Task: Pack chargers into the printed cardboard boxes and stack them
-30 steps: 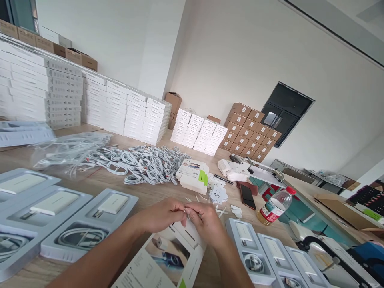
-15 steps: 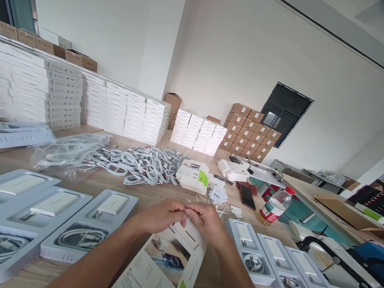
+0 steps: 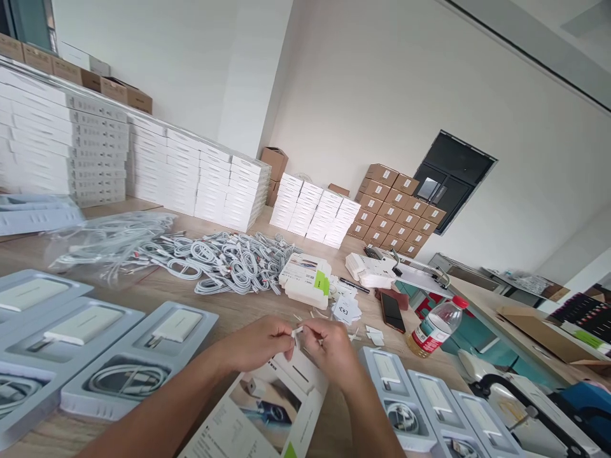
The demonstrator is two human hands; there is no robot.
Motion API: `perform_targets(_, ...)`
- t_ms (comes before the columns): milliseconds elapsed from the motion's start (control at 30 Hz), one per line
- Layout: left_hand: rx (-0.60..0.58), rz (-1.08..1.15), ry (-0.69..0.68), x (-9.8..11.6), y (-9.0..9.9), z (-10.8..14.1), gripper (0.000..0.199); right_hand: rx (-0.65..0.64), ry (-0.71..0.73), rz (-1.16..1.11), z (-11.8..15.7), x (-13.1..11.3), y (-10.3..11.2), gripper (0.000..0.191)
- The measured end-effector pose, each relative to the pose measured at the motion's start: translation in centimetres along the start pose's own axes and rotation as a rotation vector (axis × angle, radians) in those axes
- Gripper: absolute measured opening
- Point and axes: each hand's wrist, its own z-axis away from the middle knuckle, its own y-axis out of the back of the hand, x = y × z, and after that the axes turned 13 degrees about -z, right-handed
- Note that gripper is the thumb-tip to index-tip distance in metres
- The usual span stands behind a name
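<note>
Above the upper end of a printed charger carton (image 3: 248, 413), low in the middle of the view, the left hand (image 3: 260, 343) and right hand (image 3: 331, 350) met, both pinching a small white strip (image 3: 297, 331); whether it joined the carton could not be told. The carton's near end ran past the lower border of view. Narrow bands of tabletop (image 3: 238, 308) separated it from the left tray (image 3: 79, 404) and the right tray (image 3: 414, 440), each holding a white charger (image 3: 176, 324) above a coiled cable (image 3: 128, 380). Beyond, heaped cables (image 3: 233, 264) adjoined a cable-filled plastic bag (image 3: 114, 238). Near the tabletop's right edge stood a bottle (image 3: 435, 327) of amber liquid.
</note>
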Motion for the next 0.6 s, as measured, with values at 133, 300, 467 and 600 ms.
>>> perform_targets(133, 0.026, 0.002, 0.123, 0.0, 0.3, 0.1, 0.025, 0.104, -0.231, 0.252, 0.0, 2.4, 1.2, 0.028)
perform_targets(300, 0.084, 0.023, 0.181, -0.1, 0.7, 0.1, 0.027, 0.141, -0.450, 0.422, 0.6, 4.5, 2.2, 0.024)
perform_targets(467, 0.102, 0.057, 0.159, -0.2, 0.8, 0.0, 0.025, 0.176, -0.493, 0.440, 1.4, 5.9, 2.2, 0.030)
perform_targets(600, 0.118, 0.070, 0.157, 0.0, 0.6, 0.0, 0.025, 0.172, -0.428, 0.378, 1.0, 5.6, 2.3, 0.027)
